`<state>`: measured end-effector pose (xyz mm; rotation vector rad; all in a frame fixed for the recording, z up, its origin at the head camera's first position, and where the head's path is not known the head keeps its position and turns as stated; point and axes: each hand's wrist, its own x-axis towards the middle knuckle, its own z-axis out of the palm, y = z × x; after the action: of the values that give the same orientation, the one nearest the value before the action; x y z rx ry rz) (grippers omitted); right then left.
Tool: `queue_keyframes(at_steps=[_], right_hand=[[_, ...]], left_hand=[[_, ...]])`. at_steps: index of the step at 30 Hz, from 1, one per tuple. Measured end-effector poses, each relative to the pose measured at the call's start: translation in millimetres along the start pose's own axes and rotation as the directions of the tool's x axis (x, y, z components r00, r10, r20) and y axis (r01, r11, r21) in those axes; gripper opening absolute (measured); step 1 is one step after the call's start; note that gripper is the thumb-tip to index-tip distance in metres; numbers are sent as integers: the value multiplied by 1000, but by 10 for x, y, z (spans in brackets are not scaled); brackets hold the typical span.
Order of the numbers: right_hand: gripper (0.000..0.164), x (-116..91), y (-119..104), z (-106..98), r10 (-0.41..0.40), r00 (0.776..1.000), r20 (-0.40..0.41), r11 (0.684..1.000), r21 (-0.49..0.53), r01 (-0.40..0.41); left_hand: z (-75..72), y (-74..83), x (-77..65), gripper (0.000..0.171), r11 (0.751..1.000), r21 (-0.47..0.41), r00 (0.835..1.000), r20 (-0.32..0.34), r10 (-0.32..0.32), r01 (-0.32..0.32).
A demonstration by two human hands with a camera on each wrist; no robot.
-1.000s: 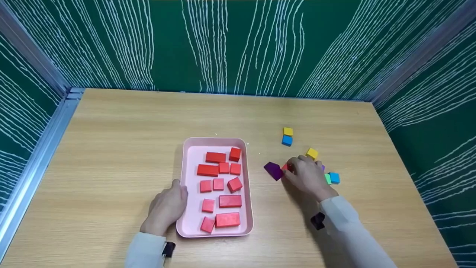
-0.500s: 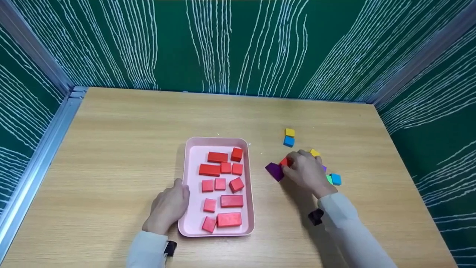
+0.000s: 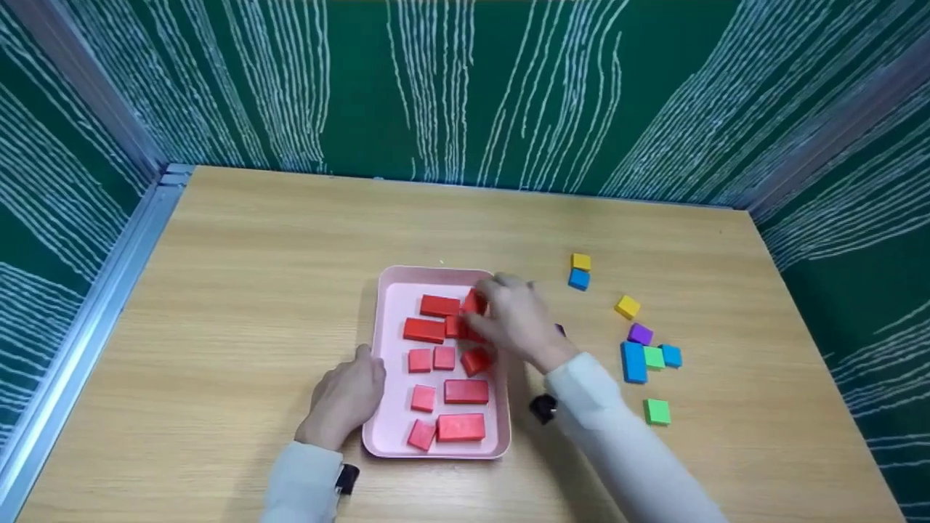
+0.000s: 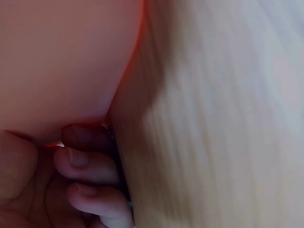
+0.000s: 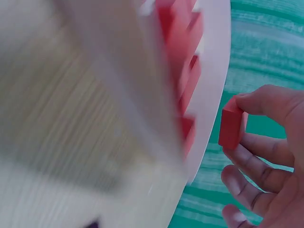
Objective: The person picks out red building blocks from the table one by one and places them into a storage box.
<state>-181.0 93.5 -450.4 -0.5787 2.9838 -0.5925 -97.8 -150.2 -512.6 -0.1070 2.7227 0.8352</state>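
My left hand (image 3: 347, 396) grips the left side of a pink tray (image 3: 391, 432); in the left wrist view its curled fingertips (image 4: 78, 157) lie against the tray's edge. Several red cubes and longer red blocks (image 3: 465, 391) lie spread over the tray. Above the tray's far right corner is my right hand (image 3: 519, 316), pinching a red block (image 5: 231, 126) between thumb and fingers. The right wrist view shows that block held up beside the tray's rim, other fingers loosely bent. In the head view this hand covers part of the red blocks below.
Right of the tray lie yellow (image 3: 628, 306), blue (image 3: 633, 362), purple (image 3: 640, 333) and green (image 3: 657, 412) blocks. A yellow and blue pair (image 3: 580, 270) sits farther back. My right arm mostly hides a dark purple block (image 3: 560, 330). Green walls border the wooden table (image 3: 290, 240).
My right hand has picked the red block up from beside the dark purple block and carried it left over the tray. The left hand stays at the tray's side. The head view has shifted slightly.
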Motion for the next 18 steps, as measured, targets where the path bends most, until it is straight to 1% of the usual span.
queue_keyframes(at_steps=[4,8,11,13,15,18], right_hand=[[38,100,-313,117,-67,997,30,997,-24,67],[39,147,-538,237,-159,985,63,984,-72,163],[38,165,-640,332,-231,970,78,966,-101,239],[38,170,-681,396,-257,962,95,957,-112,267],[38,168,-710,454,-267,956,120,953,-116,280],[39,168,-742,531,-267,951,158,949,-129,288]], left_hand=[[2,5,10,33,1000,1,1000,-12,4,-4],[17,12,21,29,999,12,999,-43,32,-32],[22,16,25,30,999,21,997,-59,44,-43],[20,13,26,32,999,25,997,-59,43,-41],[17,8,24,33,999,22,998,-55,32,-31],[7,-10,21,30,999,14,998,-60,32,-31]])
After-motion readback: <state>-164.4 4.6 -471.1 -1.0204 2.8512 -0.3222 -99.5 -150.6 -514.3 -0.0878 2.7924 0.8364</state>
